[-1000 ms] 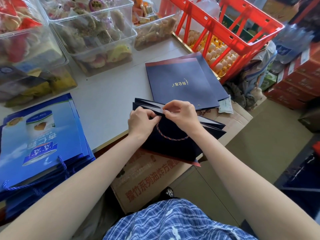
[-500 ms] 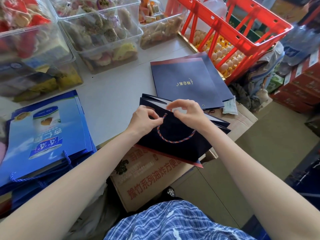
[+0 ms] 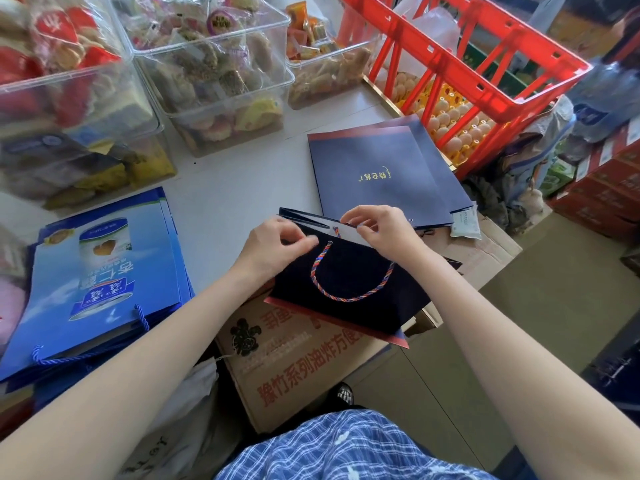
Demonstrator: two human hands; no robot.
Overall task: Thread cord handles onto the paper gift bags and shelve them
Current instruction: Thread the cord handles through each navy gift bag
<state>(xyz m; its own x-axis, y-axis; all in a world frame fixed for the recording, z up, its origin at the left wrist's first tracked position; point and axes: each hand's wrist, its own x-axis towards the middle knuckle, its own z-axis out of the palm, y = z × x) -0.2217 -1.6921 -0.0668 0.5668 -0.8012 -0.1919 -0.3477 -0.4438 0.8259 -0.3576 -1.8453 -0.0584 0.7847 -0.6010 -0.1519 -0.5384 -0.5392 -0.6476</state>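
A dark navy paper gift bag (image 3: pixel 349 303) with a red bottom band hangs over the table's front edge, its mouth facing away from me. A red-and-blue twisted cord handle (image 3: pixel 349 297) loops down its near face, and one cord end sticks up through a hole near the rim. My left hand (image 3: pixel 273 247) pinches the bag's top edge beside that hole. My right hand (image 3: pixel 384 230) pinches the rim at the cord's other end, which is hidden under its fingers. A stack of flat navy bags (image 3: pixel 377 174) lies further back.
Light blue printed bags (image 3: pixel 100 271) with blue cords lie stacked at the left. Clear bins of snacks (image 3: pixel 214 74) line the back of the white table (image 3: pixel 225 199). A red crate (image 3: pixel 485 57) over eggs stands at the right. A cardboard box (image 3: pixel 304 365) sits under the table edge.
The cord loop has come free and now hangs longer down the bag's face. Both hands have shifted slightly apart along the rim.
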